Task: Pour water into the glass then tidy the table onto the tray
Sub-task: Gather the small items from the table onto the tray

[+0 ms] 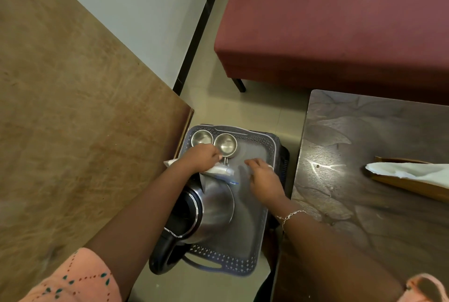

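Note:
A grey plastic tray (pixel 252 228) sits low between two tables. On it stand a steel electric kettle (pixel 209 207) with a black handle and two small steel cups (pixel 202 137) (pixel 226 144) at its far end. My left hand (pixel 202 157) is closed on a white plastic packet (pixel 220 170) just above the kettle's spout, beside the cups. My right hand (pixel 263 179) hovers over the bare middle of the tray, fingers apart and holding nothing.
A light wooden table (pixel 73 107) lies to the left, a dark wooden table (pixel 376 192) to the right with a wooden holder and white tissue (pixel 413 174). A maroon bench (pixel 340 22) stands beyond on the tiled floor.

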Motion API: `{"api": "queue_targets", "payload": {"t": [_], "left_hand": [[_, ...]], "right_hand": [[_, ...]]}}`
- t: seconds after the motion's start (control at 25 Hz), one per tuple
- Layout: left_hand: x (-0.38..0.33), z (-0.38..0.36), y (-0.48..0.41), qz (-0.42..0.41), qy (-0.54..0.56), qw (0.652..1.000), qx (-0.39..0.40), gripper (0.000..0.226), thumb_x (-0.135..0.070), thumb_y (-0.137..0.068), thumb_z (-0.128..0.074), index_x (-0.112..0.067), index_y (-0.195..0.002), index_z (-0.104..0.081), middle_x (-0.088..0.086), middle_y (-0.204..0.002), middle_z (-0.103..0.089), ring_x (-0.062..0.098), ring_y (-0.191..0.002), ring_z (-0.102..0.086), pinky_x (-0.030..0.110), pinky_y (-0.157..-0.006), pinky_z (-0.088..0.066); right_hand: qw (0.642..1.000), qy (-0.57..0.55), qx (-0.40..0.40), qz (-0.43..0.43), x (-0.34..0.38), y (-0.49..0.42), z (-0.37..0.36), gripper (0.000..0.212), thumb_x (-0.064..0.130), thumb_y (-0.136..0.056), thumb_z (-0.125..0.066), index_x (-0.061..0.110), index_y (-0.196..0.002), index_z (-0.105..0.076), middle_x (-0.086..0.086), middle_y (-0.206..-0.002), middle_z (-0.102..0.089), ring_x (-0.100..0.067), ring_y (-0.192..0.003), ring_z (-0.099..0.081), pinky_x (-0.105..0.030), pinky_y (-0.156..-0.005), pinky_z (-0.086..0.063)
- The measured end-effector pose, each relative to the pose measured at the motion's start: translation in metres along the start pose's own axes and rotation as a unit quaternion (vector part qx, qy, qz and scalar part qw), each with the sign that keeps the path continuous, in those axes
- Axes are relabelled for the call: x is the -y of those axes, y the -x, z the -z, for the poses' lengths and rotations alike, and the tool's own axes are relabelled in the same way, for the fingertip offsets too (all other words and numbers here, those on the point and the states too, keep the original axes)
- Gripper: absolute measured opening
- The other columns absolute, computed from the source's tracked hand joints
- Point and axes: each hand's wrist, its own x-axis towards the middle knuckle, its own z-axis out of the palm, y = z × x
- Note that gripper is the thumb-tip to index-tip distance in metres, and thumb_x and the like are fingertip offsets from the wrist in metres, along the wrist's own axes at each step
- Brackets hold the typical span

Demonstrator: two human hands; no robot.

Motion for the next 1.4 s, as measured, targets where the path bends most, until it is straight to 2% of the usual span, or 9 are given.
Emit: {"api": "queue_targets", "payload": {"t": [0.16, 0.28, 0.4, 0.52, 0.72, 0.96, 1.12, 1.28, 1.4], "left_hand": [[-0.036, 0.004, 0.015, 0.023, -0.093, 0.988, -0.124, 0.037, -0.029, -0.095, -0.043, -0.009, -0.123, -0.053, 0.016, -0.129, -0.054, 0.031, -0.123, -0.046, 0.038, -0.101, -0.034], [-0.102, -0.021, 0.041, 0.009, -0.054, 0.983, -0.173, 0.062, -0.038, -0.094, -0.042, -0.011, -0.145, -0.019, 0.014, -0.155, -0.016, 0.028, -0.143, -0.011, 0.042, -0.116, -0.012], [-0.17, -0.057, 0.06, -0.008, -0.018, 0.982, -0.186, 0.077, -0.046, -0.094, -0.039, -0.013, -0.147, 0.006, 0.013, -0.156, 0.011, 0.027, -0.144, 0.012, 0.041, -0.117, 0.0], [-0.244, -0.085, 0.074, -0.043, -0.007, 0.974, -0.224, 0.078, -0.048, -0.094, -0.035, -0.014, -0.146, 0.011, 0.013, -0.155, 0.018, 0.027, -0.142, 0.019, 0.04, -0.116, 0.005], [-0.359, -0.121, 0.092, -0.115, -0.012, 0.957, -0.267, 0.075, -0.057, -0.091, -0.022, -0.018, -0.139, 0.021, 0.007, -0.148, 0.029, 0.021, -0.134, 0.03, 0.036, -0.111, 0.015], [-0.467, -0.161, 0.107, -0.191, -0.036, 0.945, -0.262, 0.089, -0.073, -0.076, 0.011, -0.013, -0.142, 0.01, 0.008, -0.15, 0.017, 0.024, -0.14, 0.018, 0.041, -0.113, 0.006], [-0.511, -0.177, 0.114, -0.215, -0.052, 0.945, -0.24, 0.098, -0.074, -0.063, 0.03, -0.015, -0.141, 0.019, 0.007, -0.149, 0.024, 0.023, -0.138, 0.024, 0.037, -0.111, 0.013], [-0.539, -0.184, 0.118, -0.22, -0.091, 0.947, -0.214, 0.082, -0.071, -0.077, 0.004, -0.022, -0.142, 0.012, 0.011, -0.152, 0.012, 0.028, -0.141, 0.01, 0.04, -0.113, 0.005], [-0.554, -0.187, 0.121, -0.213, -0.125, 0.948, -0.202, 0.078, -0.057, -0.082, -0.023, -0.005, -0.14, -0.024, 0.02, -0.146, -0.034, 0.034, -0.134, -0.034, 0.048, -0.105, -0.028]], "right_hand": [[0.966, 0.195, -0.131, 0.112, -0.014, 0.023, 0.016, 0.07, 0.004, -0.056, -0.077, 0.002, -0.122, -0.054, -0.027, -0.131, -0.05, -0.042, -0.119, -0.05, -0.046, -0.095, -0.046], [0.951, 0.239, -0.156, 0.121, -0.044, 0.059, 0.045, 0.076, 0.019, -0.068, -0.076, 0.005, -0.134, -0.041, -0.025, -0.141, -0.039, -0.04, -0.13, -0.038, -0.049, -0.103, -0.033], [0.937, 0.262, -0.196, 0.118, -0.08, 0.096, 0.074, 0.074, 0.022, -0.075, -0.069, 0.006, -0.138, -0.034, -0.024, -0.144, -0.035, -0.038, -0.133, -0.034, -0.05, -0.107, -0.027], [0.933, 0.278, -0.21, 0.091, -0.131, 0.143, 0.108, 0.067, 0.025, -0.081, -0.058, 0.007, -0.139, -0.03, -0.022, -0.146, -0.031, -0.037, -0.134, -0.032, -0.046, -0.113, -0.019], [0.933, 0.283, -0.22, 0.019, -0.217, 0.218, 0.164, 0.074, 0.03, -0.078, -0.066, 0.007, -0.138, -0.03, -0.023, -0.144, -0.035, -0.037, -0.132, -0.036, -0.048, -0.108, -0.018], [0.919, 0.295, -0.256, -0.053, -0.297, 0.294, 0.219, 0.064, 0.028, -0.081, -0.048, 0.007, -0.138, -0.03, -0.024, -0.144, -0.035, -0.038, -0.133, -0.033, -0.042, -0.112, -0.009], [0.919, 0.287, -0.259, -0.075, -0.328, 0.321, 0.24, 0.076, 0.023, -0.074, -0.07, 0.005, -0.136, -0.03, -0.024, -0.141, -0.04, -0.038, -0.131, -0.038, -0.043, -0.112, -0.012], [0.938, 0.24, -0.224, -0.111, -0.365, 0.338, 0.254, 0.074, 0.017, -0.064, -0.08, 0.0, -0.128, -0.046, -0.025, -0.13, -0.052, -0.037, -0.119, -0.052, -0.046, -0.095, -0.046], [0.939, 0.227, -0.201, -0.161, -0.398, 0.347, 0.264, 0.06, 0.0, -0.07, -0.07, -0.004, -0.126, -0.048, -0.027, -0.132, -0.049, -0.039, -0.12, -0.05, -0.046, -0.096, -0.046]]}}
